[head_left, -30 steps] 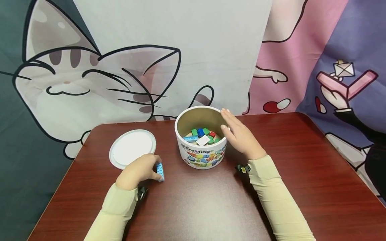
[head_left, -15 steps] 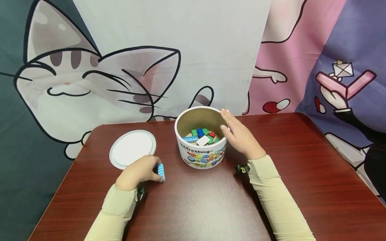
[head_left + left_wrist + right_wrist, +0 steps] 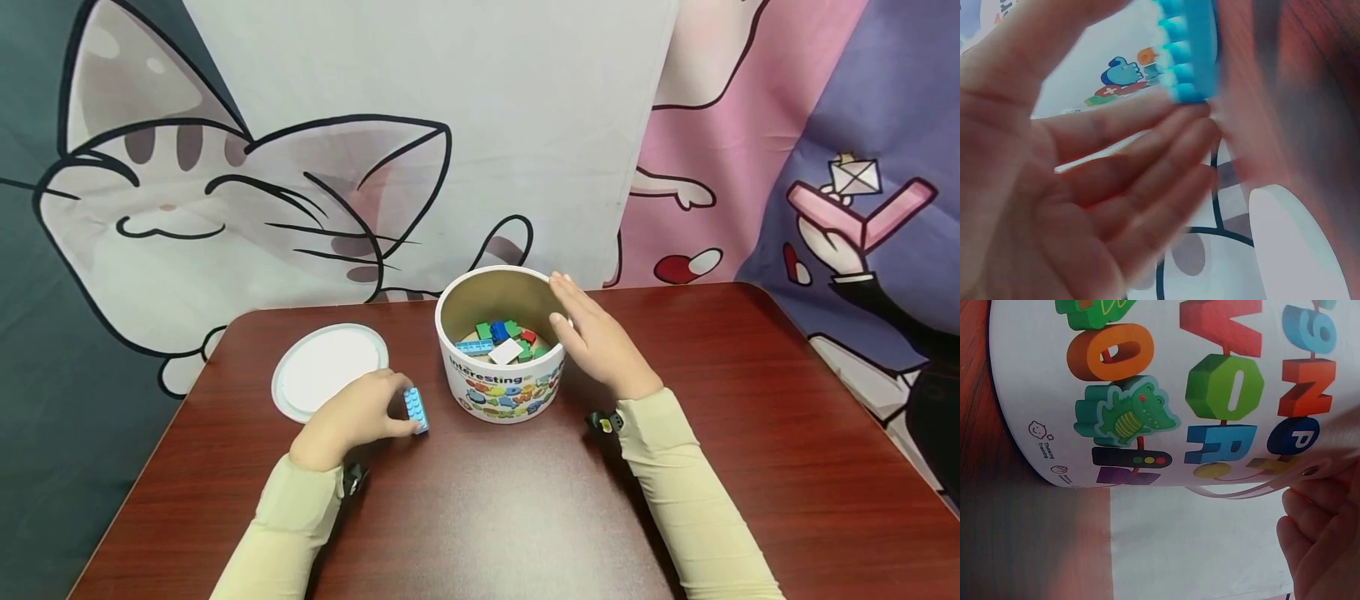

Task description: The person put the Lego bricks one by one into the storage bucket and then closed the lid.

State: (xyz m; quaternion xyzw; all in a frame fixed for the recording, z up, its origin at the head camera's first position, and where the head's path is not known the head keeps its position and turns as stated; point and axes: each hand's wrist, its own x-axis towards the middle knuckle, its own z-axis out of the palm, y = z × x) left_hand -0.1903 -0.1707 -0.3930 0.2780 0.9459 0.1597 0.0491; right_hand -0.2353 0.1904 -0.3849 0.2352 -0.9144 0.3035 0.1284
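Left of the bucket, my left hand (image 3: pixel 362 414) pinches a light blue toy brick (image 3: pixel 416 410) by its ends, between thumb and fingers. In the left wrist view the studded brick (image 3: pixel 1188 53) shows at the fingertips, its far end cut off by the frame. A round white bucket (image 3: pixel 480 392) with printed letters and pictures stands on the table. Its inside holds several bricks: a light blue one (image 3: pixel 474 347), a white one (image 3: pixel 506 351), and green, blue and red ones. My right hand (image 3: pixel 603 342) rests with straight fingers against the bucket's right rim.
A round white lid (image 3: pixel 326 367) lies on the brown table (image 3: pixel 525 508), just behind my left hand. Behind the table's far edge hangs a cloth backdrop (image 3: pixel 487 92) with cartoon drawings. In the right wrist view a handle strap (image 3: pixel 1241 490) hangs on the bucket's side.
My left hand has moved right and a little away from me, bringing the light blue brick closer to the bucket. The right hand stays at the rim.
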